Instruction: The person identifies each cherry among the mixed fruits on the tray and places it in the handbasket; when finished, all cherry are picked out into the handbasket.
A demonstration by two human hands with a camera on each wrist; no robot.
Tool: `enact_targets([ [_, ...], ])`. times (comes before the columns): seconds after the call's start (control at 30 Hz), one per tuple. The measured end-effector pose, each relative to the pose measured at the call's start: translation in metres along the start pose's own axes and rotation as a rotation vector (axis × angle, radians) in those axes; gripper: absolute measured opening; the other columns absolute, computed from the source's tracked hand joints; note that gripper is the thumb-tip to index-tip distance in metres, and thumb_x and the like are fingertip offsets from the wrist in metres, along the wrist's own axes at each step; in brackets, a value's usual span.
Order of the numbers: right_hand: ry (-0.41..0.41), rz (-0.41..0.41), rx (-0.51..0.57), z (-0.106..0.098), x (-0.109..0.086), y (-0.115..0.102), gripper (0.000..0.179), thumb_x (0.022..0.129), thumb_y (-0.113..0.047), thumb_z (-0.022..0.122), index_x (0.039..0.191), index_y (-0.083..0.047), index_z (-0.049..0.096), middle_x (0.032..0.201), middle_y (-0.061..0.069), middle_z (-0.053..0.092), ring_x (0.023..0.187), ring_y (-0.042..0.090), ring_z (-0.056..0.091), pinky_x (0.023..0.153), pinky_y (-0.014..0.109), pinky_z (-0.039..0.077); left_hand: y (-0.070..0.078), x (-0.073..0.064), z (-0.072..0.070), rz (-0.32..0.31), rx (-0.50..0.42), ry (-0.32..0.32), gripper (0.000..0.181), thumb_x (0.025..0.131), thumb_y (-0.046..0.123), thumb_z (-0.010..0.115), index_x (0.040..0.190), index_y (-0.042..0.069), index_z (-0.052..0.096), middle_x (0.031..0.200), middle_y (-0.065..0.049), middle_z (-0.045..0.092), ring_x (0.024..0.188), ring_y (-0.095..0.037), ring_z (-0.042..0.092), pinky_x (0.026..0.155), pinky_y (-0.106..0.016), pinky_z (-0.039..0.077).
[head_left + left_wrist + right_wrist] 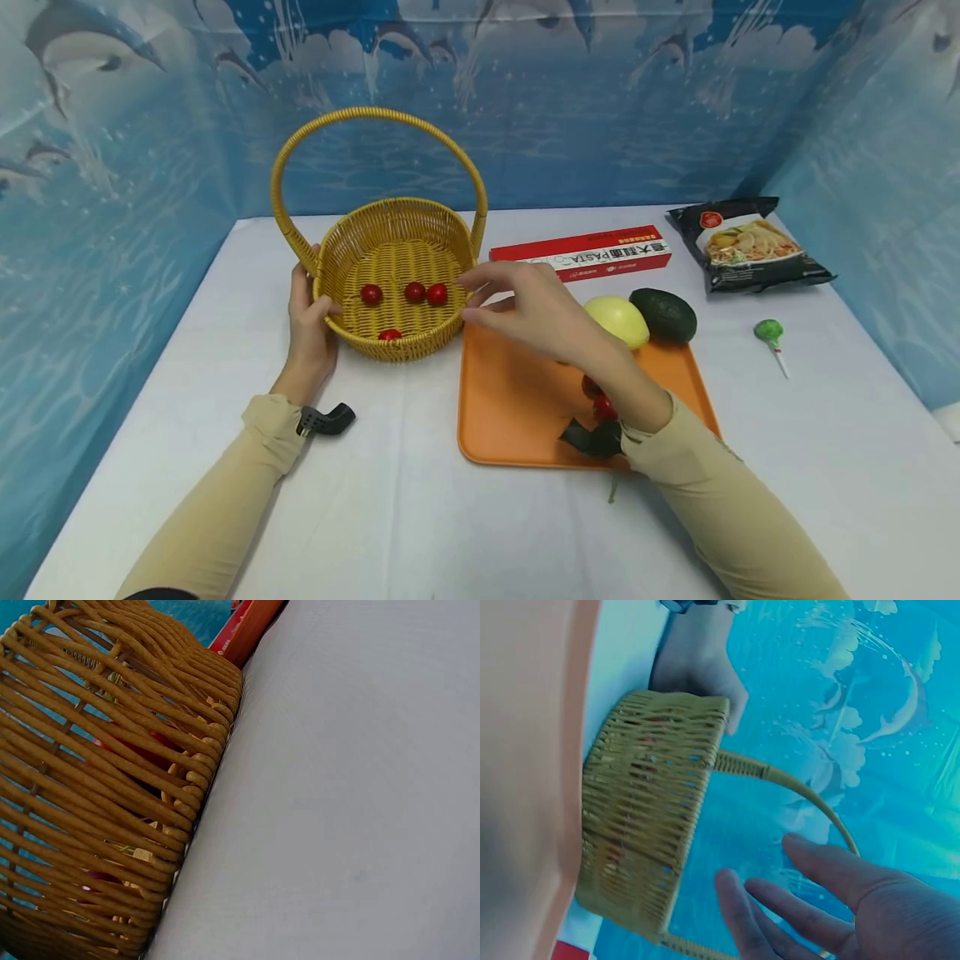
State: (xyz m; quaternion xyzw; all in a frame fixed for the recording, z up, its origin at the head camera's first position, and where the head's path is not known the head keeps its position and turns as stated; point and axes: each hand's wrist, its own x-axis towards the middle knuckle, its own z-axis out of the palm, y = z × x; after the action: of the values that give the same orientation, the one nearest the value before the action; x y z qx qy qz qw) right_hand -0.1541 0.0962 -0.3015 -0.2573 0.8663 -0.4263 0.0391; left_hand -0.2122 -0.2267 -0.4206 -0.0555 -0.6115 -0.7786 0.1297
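My left hand (pixel 311 329) grips the left rim of a yellow wicker basket (pixel 401 348), its thumb over the edge and the fingers outside, below the handle. Several red cherries (pixel 371 294) lie on the basket's floor. At the basket's right rim hovers my right hand (pixel 536 304), fingers apart and slightly bent, nothing between them; the right wrist view also shows these fingers (pixel 821 874) spread beside the basket. Under the right forearm, an orange tray (pixel 495 400) bears more cherries (pixel 604 407), partly hidden by the arm. The left wrist view shows mainly woven basket wall (pixel 112 765).
A pale yellow round fruit (pixel 617 321) and a dark green avocado (pixel 663 315) sit at the tray's back. Behind it lies a red and white pasta box (pixel 600 254). Farther right are a black noodle packet (pixel 750 246) and a green lollipop (pixel 769 332). A dolphin-print curtain (pixel 525 125) backs the table.
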Motion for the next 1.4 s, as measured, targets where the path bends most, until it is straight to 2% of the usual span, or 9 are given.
enact_targets([
  [0.2,-0.030,0.078,-0.091,-0.009,-0.027,0.022,0.046,0.094,-0.023,0.079,0.137,-0.012,0.068,0.129,0.003,0.072,0.118,0.023,0.070,0.102,0.046,0.057,-0.004,0.000,0.004,-0.012,-0.007,-0.008,0.091,0.074,-0.006,0.041,0.162,0.018,0.035,0.166,-0.007,0.035,0.154,-0.028,0.034,0.127,-0.043,0.027],
  [0.43,-0.036,0.123,-0.183,-0.014,-0.055,0.042,0.053,0.093,-0.029,0.081,0.140,-0.011,0.065,0.135,0.012,0.070,0.124,0.033,0.069,0.099,0.051,0.058,-0.004,0.000,0.002,-0.020,-0.006,-0.012,0.091,0.074,-0.006,0.041,0.162,0.019,0.035,0.166,-0.009,0.034,0.153,-0.027,0.033,0.127,-0.043,0.026],
  [0.57,-0.054,0.125,-0.256,-0.016,-0.061,0.044,0.055,0.092,-0.027,0.081,0.141,-0.007,0.065,0.138,0.014,0.069,0.128,0.034,0.065,0.103,0.053,0.055,-0.003,0.000,-0.001,-0.020,-0.014,-0.005,0.091,0.074,-0.006,0.040,0.161,0.019,0.036,0.166,-0.008,0.035,0.153,-0.027,0.034,0.126,-0.042,0.027],
  [0.8,-0.184,0.161,-0.479,-0.011,-0.067,0.035,0.060,0.093,-0.030,0.081,0.143,-0.003,0.062,0.142,0.017,0.064,0.133,0.036,0.059,0.108,0.054,0.051,0.001,0.000,-0.001,-0.010,-0.003,-0.004,0.091,0.075,-0.006,0.040,0.162,0.017,0.034,0.166,-0.008,0.033,0.155,-0.027,0.033,0.127,-0.044,0.027],
  [0.9,-0.218,0.172,-0.533,-0.010,-0.069,0.035,0.062,0.092,-0.032,0.081,0.143,-0.003,0.062,0.145,0.019,0.062,0.137,0.038,0.056,0.110,0.056,0.049,0.002,0.001,-0.001,-0.001,-0.007,-0.008,0.092,0.074,-0.006,0.040,0.162,0.018,0.034,0.166,-0.007,0.034,0.154,-0.026,0.034,0.127,-0.042,0.027],
  [1.17,-0.233,0.133,-0.485,-0.008,-0.068,0.040,0.058,0.093,-0.032,0.080,0.141,-0.005,0.065,0.149,0.017,0.059,0.141,0.038,0.052,0.114,0.056,0.046,0.004,0.001,-0.002,-0.001,0.010,-0.003,0.091,0.075,-0.006,0.040,0.162,0.019,0.035,0.166,-0.005,0.035,0.153,-0.024,0.034,0.126,-0.039,0.028],
  [1.4,-0.225,0.147,-0.449,-0.004,-0.066,0.046,0.052,0.092,-0.029,0.082,0.137,-0.008,0.067,0.146,0.014,0.062,0.138,0.035,0.054,0.113,0.054,0.047,0.003,-0.001,0.000,-0.018,-0.020,0.006,0.091,0.075,-0.007,0.039,0.162,0.019,0.036,0.166,-0.006,0.037,0.152,-0.025,0.036,0.122,-0.037,0.032],
])
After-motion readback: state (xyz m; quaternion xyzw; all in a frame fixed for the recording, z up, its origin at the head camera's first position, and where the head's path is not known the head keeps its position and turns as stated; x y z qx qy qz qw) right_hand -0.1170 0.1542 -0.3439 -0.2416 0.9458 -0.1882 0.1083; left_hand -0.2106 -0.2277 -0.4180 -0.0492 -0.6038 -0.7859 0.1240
